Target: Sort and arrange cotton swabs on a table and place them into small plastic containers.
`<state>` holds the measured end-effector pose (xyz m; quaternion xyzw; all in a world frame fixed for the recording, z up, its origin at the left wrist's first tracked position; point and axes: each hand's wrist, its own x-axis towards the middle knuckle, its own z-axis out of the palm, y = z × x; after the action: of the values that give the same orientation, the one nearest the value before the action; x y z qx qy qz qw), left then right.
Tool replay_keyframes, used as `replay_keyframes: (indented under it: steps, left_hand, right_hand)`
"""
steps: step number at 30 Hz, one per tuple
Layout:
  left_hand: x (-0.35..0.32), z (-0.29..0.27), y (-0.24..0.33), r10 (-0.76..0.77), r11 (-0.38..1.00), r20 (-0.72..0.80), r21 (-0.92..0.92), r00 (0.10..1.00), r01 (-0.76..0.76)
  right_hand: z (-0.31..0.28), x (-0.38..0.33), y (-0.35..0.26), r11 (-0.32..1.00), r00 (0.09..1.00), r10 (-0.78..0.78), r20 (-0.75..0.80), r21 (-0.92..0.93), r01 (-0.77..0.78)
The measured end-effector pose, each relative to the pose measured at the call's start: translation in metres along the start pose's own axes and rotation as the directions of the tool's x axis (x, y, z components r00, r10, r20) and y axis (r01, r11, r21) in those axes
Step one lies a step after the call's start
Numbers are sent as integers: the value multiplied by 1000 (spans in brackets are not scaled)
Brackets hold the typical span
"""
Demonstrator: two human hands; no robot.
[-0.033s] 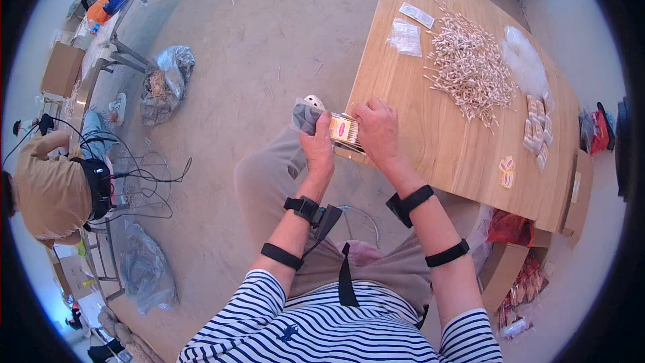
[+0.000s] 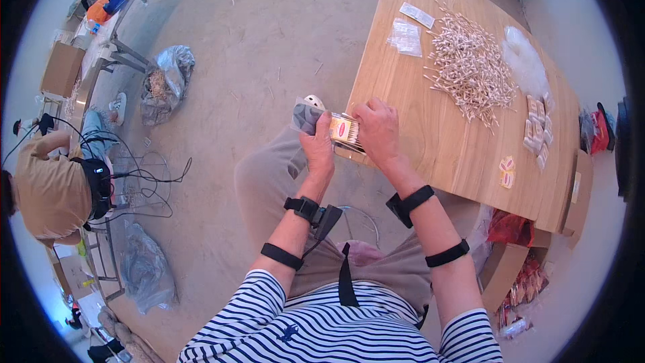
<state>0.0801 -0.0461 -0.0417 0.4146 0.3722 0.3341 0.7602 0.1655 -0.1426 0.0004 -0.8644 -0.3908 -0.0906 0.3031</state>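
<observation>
My left hand (image 2: 317,146) is closed around a small clear plastic bag of cotton swabs (image 2: 344,130), thumb on top. A yellow, white and red label card shows through the bag, beside the swab tips. At the bag's right end my right hand (image 2: 378,132) is closed, fingers bent and pinched against that end; its fingertips are partly hidden. Both hands are at the table's near left corner. A big heap of loose cotton swabs (image 2: 470,64) lies on the wooden table (image 2: 396,94), beyond my right hand.
Flat clear bags (image 2: 405,37), filled swab packs (image 2: 537,128), label cards (image 2: 506,172) and a clump of clear plastic (image 2: 524,60) lie on the table. Beneath its right side stands a cardboard box (image 2: 504,272). At left, a person (image 2: 54,188) sits near cables and plastic sacks (image 2: 148,272).
</observation>
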Motion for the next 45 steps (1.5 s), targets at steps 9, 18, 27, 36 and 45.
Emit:
replay_keyframes:
  steps: [9,18,27,36,45]
  left_hand:
    - [4,-3,-8,22,999,9,-40,1000,-22]
    - [4,-3,-7,22,1000,7,-11,1000,-22]
    - [2,-2,-4,14,1000,26,-4,1000,-14]
    - [2,-1,-1,6,1000,3,-11,1000,-6]
    - [1,1,-2,11,1000,6,-6,1000,-11]
  right_hand:
    - [-2,-1,2,999,1000,-10,14,35,10]
    - [-2,-3,3,999,999,-33,14,36,32]
    - [-4,1,0,994,993,-104,57,31,103]
    - [-22,-42,-13,959,969,230,-88,191,-211]
    - [-25,-77,-32,994,996,94,-2,55,-93]
